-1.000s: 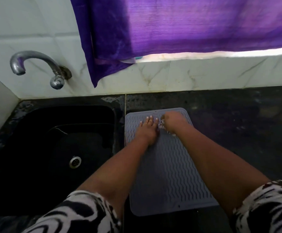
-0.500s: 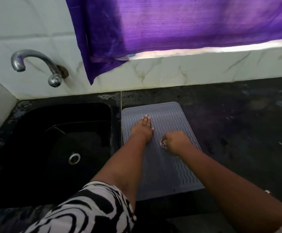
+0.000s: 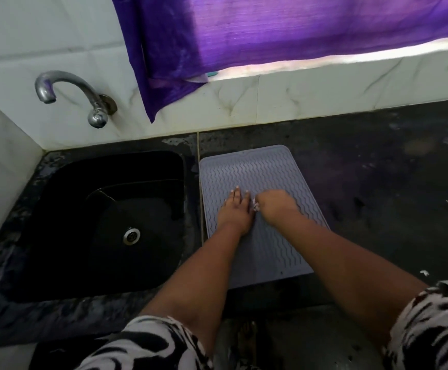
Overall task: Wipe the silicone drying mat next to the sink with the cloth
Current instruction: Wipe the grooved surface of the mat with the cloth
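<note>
Left hand [image 3: 235, 210] flat on the grey mat [image 3: 257, 209], right hand [image 3: 276, 206] fisted around a barely visible cloth [image 3: 255, 205] — best wiped along the ridges.

Bare dark tabletop [image 3: 378, 182] is lying open right of the mat [image 3: 257, 169]; the sink [image 3: 110, 209] is dropping away left, curtain [image 3: 244, 36] overhanging behind.

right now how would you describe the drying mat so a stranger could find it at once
Start at the black sink under the curved metal tap. Directly to its right, flat on the dark counter, lies the drying mat. It is the only pale grey rectangle there, ribbed with wavy lines.
</note>
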A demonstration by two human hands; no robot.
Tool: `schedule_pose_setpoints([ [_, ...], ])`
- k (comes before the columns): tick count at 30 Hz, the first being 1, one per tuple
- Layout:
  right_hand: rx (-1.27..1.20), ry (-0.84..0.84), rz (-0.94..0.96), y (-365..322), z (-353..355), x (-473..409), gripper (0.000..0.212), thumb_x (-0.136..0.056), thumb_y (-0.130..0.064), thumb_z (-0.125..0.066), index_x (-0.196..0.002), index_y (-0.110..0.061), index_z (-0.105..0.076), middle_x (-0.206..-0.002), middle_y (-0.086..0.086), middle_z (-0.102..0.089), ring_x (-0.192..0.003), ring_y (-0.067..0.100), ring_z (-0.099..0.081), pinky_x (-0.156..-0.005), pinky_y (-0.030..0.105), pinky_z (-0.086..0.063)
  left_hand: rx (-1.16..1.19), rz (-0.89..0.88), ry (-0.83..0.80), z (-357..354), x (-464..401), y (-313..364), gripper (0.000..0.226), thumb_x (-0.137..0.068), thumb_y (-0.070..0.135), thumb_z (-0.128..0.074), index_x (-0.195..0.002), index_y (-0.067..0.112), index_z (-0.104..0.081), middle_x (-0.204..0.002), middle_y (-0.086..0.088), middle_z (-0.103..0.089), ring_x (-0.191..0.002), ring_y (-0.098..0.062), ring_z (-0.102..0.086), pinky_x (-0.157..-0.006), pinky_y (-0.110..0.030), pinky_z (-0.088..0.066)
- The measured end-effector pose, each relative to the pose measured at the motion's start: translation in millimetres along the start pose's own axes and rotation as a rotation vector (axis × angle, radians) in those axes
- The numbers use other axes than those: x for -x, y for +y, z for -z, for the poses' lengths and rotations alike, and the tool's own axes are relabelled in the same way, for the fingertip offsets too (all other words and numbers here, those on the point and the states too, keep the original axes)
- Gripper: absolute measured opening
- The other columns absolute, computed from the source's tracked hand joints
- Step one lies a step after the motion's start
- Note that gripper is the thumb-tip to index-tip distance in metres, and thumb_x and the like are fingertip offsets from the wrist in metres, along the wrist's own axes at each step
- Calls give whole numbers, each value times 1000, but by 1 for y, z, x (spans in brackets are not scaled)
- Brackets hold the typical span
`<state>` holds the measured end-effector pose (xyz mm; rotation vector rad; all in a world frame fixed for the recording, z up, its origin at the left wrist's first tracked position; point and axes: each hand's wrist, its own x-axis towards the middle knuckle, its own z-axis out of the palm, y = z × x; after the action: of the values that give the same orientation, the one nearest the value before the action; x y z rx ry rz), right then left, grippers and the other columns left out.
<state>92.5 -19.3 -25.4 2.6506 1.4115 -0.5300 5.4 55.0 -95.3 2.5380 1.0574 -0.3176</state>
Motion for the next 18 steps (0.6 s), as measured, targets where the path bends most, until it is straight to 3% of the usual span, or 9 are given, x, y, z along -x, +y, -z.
schedule_pose_setpoints([
  [7,9,-24,84,33,-26,61,32,-95,-29,-53,-124,-23,-65,-127,6,-63,-115,26,-59,-99,32,-48,-59,-102,-176,23,0,-14,64,-102,46,-25,-154,25,7,-161,-3,19,-149,-21,12,-120,-42,0],
  [11,60,-67,94,36,-37,95,31,-91,-31,-59,-120,-24,-67,-123,3,-66,-112,23,-61,-94,28,-48,-99,-43,-130,18,7,-3,60,-104,40,-21,-154,24,8,-161,-4,19,-149,-25,12,-121,-46,-2],
  [15,-46,-153,31,31,-25,111,21,-88,-23,-64,-106,-15,-70,-116,10,-68,-103,27,-66,-80,29,-52,-80,22,-136,8,32,26,63,-103,26,-33,-154,26,4,-161,-8,18,-147,-37,16,-119,-52,-1],
  [18,-198,-65,2,29,-11,108,25,-90,-23,-61,-111,-11,-68,-116,13,-67,-103,30,-65,-79,31,-49,-66,4,-111,-11,55,41,66,-101,32,-38,-154,27,1,-162,-8,16,-147,-39,13,-119,-53,-1],
])
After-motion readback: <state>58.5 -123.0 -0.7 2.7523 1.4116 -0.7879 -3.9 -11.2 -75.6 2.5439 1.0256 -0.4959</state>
